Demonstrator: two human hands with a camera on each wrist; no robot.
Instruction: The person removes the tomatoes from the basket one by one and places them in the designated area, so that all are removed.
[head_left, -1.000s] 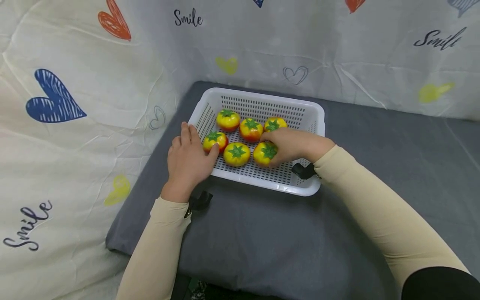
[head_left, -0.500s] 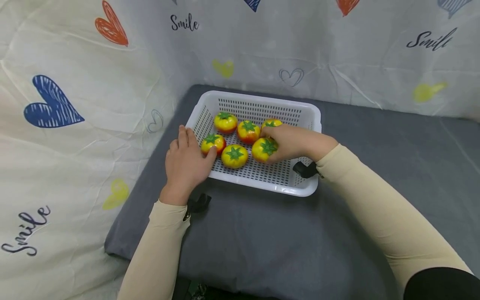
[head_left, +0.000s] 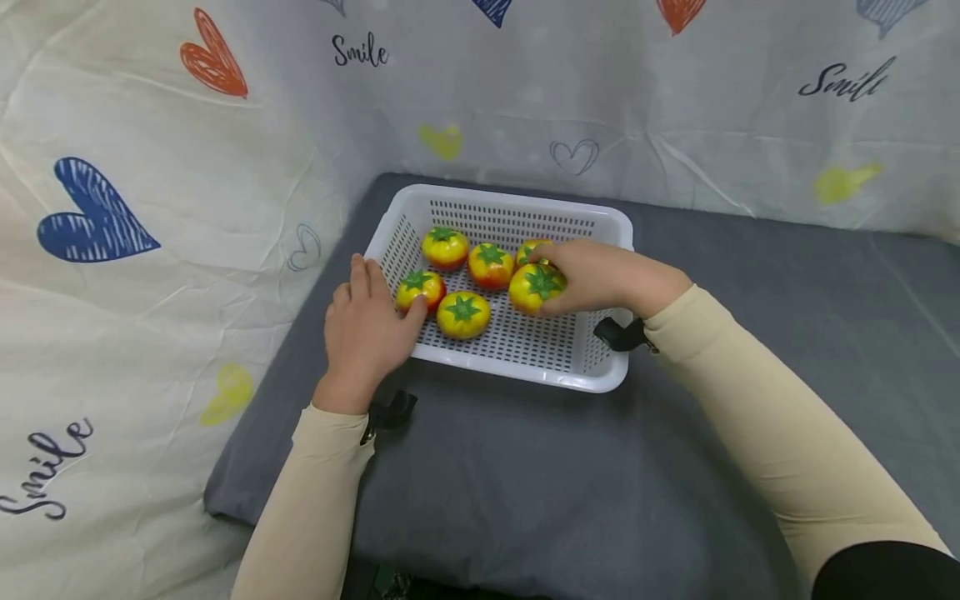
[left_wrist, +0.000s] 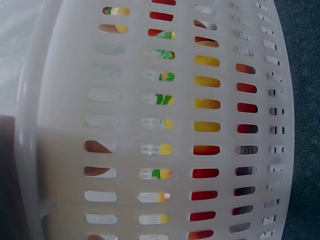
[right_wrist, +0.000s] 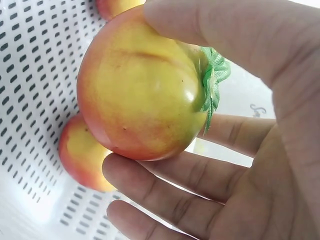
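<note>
My right hand (head_left: 603, 275) grips a yellow-and-red artificial tomato (head_left: 534, 292) with a green leafy top, raised a little off the floor of the white plastic basket (head_left: 517, 377). In the right wrist view the thumb lies on one side of this tomato (right_wrist: 140, 95) and the fingers on the other. At the basket's left edge rests my left hand (head_left: 367, 333), fingers extended, thumb reaching over the near rim. The nearest tomato (head_left: 420, 287) to it sits just inside. Through the slotted wall (left_wrist: 182, 135), the left wrist view shows bits of red, yellow and green.
Several similar tomatoes stay in the basket, among them a front one (head_left: 463, 317), a back-left one (head_left: 446, 250) and a middle one (head_left: 491, 268). Beneath lies a grey cloth-covered table (head_left: 495, 467). A printed white sheet (head_left: 517, 92) hangs behind and to the left.
My right hand has lifted the tomato off the basket floor, moving it up and slightly right relative to the others. The left hand keeps its place on the rim. The head view has shifted slightly.
</note>
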